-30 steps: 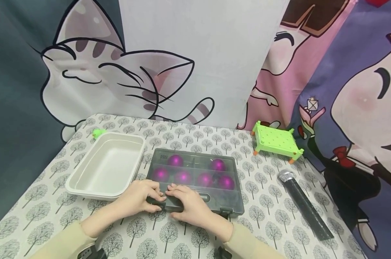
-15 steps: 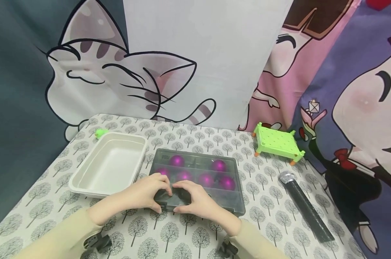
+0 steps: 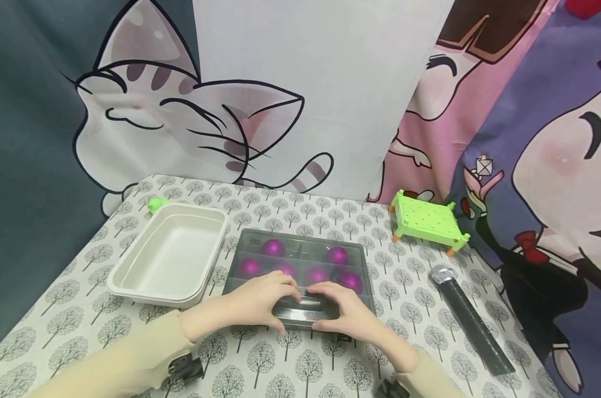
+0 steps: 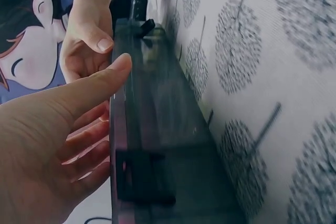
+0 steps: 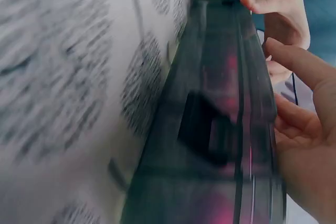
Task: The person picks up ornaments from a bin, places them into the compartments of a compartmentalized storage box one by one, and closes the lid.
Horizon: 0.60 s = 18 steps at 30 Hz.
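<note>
A translucent grey plastic compartment case (image 3: 300, 247) lies on the table with its lid down. Several shiny purple balls (image 3: 273, 247) show through the lid. My left hand (image 3: 258, 301) is over the front edge, left of the carry handle (image 3: 305, 315). Its fingers are bent over the lid and its thumb is at the front side. Right of the handle my right hand (image 3: 347, 312) is held the same way. In the left wrist view a dark latch (image 4: 144, 177) is on the front side; another latch (image 5: 205, 127) sticks outward in the right wrist view.
A white rectangular tray (image 3: 126, 276) stands left of the case, with a small green toy (image 3: 156, 204) behind it. On the right are a green toy bed (image 3: 427, 221) and a black microphone (image 3: 472, 320). A tree-patterned cloth (image 3: 261, 359) covers the table.
Both hands have slid rightward along the case's front edge. The left hand has left the area of the left latch. The case has stayed about where it was.
</note>
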Tool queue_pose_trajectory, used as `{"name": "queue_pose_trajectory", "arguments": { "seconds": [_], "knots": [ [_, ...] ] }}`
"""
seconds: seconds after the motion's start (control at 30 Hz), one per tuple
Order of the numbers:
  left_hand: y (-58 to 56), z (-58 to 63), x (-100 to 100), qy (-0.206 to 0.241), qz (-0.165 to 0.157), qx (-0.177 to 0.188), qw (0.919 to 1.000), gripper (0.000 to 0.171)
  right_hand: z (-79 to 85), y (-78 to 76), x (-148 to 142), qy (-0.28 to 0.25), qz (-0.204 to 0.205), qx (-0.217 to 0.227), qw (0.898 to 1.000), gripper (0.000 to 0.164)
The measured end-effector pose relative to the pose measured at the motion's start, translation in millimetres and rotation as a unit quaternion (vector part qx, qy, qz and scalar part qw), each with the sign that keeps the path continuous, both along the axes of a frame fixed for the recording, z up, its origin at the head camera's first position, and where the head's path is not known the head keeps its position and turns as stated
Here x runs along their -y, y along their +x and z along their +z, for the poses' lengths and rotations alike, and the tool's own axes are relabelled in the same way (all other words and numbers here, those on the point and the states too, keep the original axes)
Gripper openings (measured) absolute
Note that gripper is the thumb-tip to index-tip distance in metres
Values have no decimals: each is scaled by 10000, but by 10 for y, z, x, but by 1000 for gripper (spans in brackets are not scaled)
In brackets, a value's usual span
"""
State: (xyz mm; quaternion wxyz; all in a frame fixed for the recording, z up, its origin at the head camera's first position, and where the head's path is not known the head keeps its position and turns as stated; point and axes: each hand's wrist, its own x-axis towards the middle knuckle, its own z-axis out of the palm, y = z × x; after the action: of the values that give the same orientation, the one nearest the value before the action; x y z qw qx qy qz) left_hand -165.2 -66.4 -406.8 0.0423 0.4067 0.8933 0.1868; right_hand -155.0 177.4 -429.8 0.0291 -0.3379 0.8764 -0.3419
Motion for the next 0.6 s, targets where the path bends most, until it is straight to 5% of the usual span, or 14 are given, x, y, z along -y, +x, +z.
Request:
{"name": "queue_pose_trajectory", "arguments": {
  "seconds": [0.3, 0.6],
  "knots": [
    [-16, -49, -414, -164, -659, -154, 9976, 57, -8, 74, -336, 132, -98, -153, 9997, 68],
    [22, -64, -662, -248, -845, -366, 9954, 48, -58, 68, -584, 99, -161, -212, 9996, 75]
  ]
}}
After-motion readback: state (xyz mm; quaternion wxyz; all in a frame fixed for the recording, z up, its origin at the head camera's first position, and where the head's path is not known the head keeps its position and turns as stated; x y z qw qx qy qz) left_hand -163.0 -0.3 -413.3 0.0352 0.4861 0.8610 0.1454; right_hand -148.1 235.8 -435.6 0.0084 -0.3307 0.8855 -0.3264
